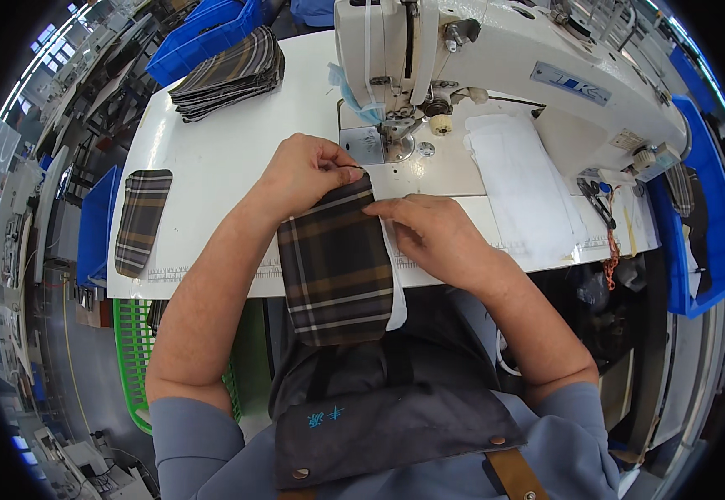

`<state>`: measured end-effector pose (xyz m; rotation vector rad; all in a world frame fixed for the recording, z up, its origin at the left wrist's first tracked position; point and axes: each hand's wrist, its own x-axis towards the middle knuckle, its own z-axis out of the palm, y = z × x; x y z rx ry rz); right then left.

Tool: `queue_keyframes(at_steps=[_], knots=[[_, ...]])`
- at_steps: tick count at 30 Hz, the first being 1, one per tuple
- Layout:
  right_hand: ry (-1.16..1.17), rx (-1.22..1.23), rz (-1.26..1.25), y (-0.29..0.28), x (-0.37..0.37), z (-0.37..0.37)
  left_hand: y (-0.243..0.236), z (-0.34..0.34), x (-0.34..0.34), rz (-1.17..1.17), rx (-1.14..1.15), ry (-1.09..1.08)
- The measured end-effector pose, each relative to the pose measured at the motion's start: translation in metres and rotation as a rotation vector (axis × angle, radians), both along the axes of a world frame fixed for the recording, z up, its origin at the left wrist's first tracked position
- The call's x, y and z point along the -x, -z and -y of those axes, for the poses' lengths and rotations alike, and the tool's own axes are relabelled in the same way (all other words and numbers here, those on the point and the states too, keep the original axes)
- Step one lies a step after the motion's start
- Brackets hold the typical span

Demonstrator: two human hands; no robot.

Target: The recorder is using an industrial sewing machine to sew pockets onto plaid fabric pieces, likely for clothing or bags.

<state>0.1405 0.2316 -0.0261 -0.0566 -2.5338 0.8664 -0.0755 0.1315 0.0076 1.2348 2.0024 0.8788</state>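
A dark plaid fabric panel (337,267) with a white backing piece (397,304) under it hangs over the table's front edge toward my lap. My left hand (308,171) pinches the panel's far edge between thumb and fingers, close in front of the sewing machine's needle area (397,137). At the panel's right edge, my right hand (433,233) has its fingers closed on the fabric and backing. The panel lies just short of the presser foot, apart from it.
A stack of plaid panels (233,75) sits at the back left, a single plaid panel (143,221) at the left edge. White pieces (525,183) lie right of the needle, near thread snips (596,202). Blue bins (704,250) and a green basket (133,358) flank the table.
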Motion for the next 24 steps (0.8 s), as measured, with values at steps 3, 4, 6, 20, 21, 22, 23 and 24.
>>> queue_keyframes(at_steps=[3,4,6,20,21,22,23,24], knots=[[0.004,-0.229,-0.085,0.009,0.011,-0.016,0.015,-0.023,0.009,-0.084,0.007,-0.004],[-0.012,-0.376,-0.089,0.010,0.015,-0.022,0.018,-0.029,0.009,-0.179,0.003,-0.006],[0.032,-0.427,-0.107,0.007,0.023,-0.027,0.026,-0.039,0.009,-0.268,-0.038,-0.026],[0.202,-0.444,-0.046,0.017,0.028,-0.044,0.028,-0.073,0.026,-0.273,-0.116,0.064],[0.213,-0.439,-0.048,0.015,0.027,-0.045,0.029,-0.074,0.027,-0.278,-0.155,0.095],[0.222,-0.433,-0.049,0.014,0.027,-0.044,0.030,-0.075,0.027,-0.282,-0.193,0.125],[0.225,-0.432,-0.047,0.014,0.027,-0.044,0.031,-0.076,0.029,-0.280,-0.193,0.129],[0.224,-0.419,-0.051,0.014,0.028,-0.044,0.034,-0.077,0.032,-0.264,-0.201,0.144]])
